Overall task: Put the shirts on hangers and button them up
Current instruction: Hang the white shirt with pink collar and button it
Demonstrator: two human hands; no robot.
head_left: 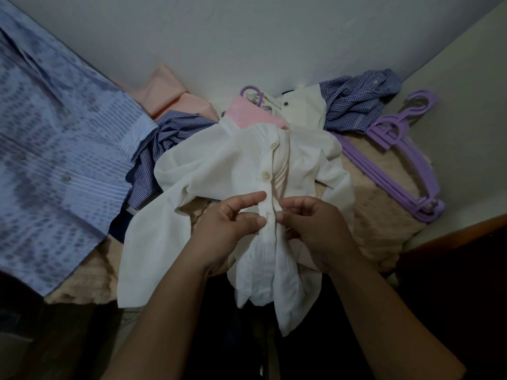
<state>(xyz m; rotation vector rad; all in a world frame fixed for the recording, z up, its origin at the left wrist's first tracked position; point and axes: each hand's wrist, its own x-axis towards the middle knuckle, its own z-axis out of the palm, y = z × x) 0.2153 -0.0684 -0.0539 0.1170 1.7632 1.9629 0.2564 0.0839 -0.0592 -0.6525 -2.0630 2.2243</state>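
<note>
Nearest, the left hand (233,218) and the right hand (310,223) each have a pinching grip on the placket of the white shirt (219,165), which lies on the bed (378,215) with three buttons done and the lower ones seemingly still open. Whether a hanger is inside it I cannot tell. Farther back the striped shirt (164,141), the checked shirt (356,100) and the spare hangers (406,160) wait, so most work remains.

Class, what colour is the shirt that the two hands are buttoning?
White, with pale buttons; the shirt shows best in the head view, the only one.
</note>
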